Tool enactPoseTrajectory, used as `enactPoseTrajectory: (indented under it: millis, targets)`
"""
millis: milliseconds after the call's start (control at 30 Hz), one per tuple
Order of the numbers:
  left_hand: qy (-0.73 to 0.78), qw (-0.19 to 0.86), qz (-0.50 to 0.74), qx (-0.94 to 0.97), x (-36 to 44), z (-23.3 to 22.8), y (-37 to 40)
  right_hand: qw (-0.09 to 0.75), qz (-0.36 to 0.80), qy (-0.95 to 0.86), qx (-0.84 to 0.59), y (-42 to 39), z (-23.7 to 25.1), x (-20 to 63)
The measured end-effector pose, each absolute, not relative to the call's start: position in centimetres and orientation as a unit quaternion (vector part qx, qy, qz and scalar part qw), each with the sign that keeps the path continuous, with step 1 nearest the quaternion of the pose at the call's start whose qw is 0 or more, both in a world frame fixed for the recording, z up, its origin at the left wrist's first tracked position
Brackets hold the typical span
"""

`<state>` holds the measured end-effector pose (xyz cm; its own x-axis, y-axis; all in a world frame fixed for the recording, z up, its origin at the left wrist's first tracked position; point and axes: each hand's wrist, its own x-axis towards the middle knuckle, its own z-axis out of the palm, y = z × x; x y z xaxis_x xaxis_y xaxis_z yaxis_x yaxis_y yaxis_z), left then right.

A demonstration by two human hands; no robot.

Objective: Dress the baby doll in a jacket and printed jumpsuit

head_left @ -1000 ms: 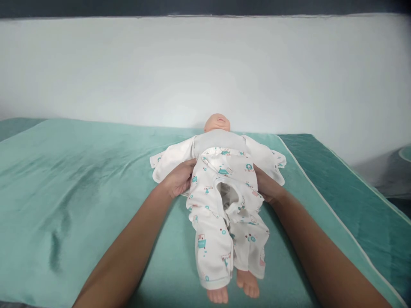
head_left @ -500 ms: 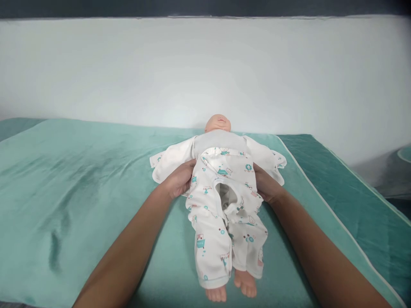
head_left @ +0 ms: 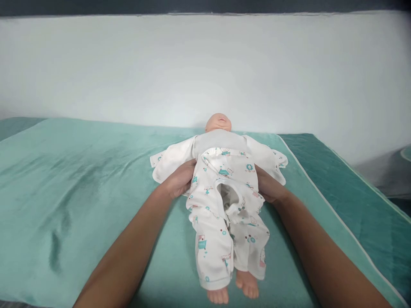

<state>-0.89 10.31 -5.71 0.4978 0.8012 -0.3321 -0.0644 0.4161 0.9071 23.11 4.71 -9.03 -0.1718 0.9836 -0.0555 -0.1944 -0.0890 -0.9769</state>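
A baby doll (head_left: 218, 123) lies on its back, head away from me and bare feet towards me. It wears white baby pants (head_left: 213, 214) with a teal and pink print and an open crotch. Above their waistband is a plain white top (head_left: 220, 139), its sleeves spread to both sides. My left hand (head_left: 182, 179) is closed at the left side of the pants, fingers curled in at hip height. On the opposite hip, my right hand (head_left: 269, 184) grips the pants' side, its fingertips hidden behind the cloth.
A wrinkled light green cover (head_left: 80, 179) lies under the doll. To the right, past a pale edging, runs a darker green cloth (head_left: 346, 184). A white wall (head_left: 205, 64) rises directly behind the doll's head.
Almost nothing differs. The doll's legs and the pants appear slightly lower and further right; both hands keep their places at the hips.
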Motion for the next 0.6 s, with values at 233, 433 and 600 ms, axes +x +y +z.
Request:
enactPoseTrajectory:
  millis: [233,433,600]
  targets:
    - [0.417,0.725,0.328,0.438,-1.3,-6.0,10.5,0.486,0.641,-0.422,-0.417,5.1,-9.5,24.5]
    - [0.397,0.743,0.338,0.42,-1.5,-6.6,10.8,0.482,0.629,-0.422,-0.441,5.1,-9.4,24.8]
    - [0.37,0.759,0.337,0.418,-1.7,-7.2,11.1,0.479,0.561,-0.457,-0.496,4.9,-9.1,24.0]
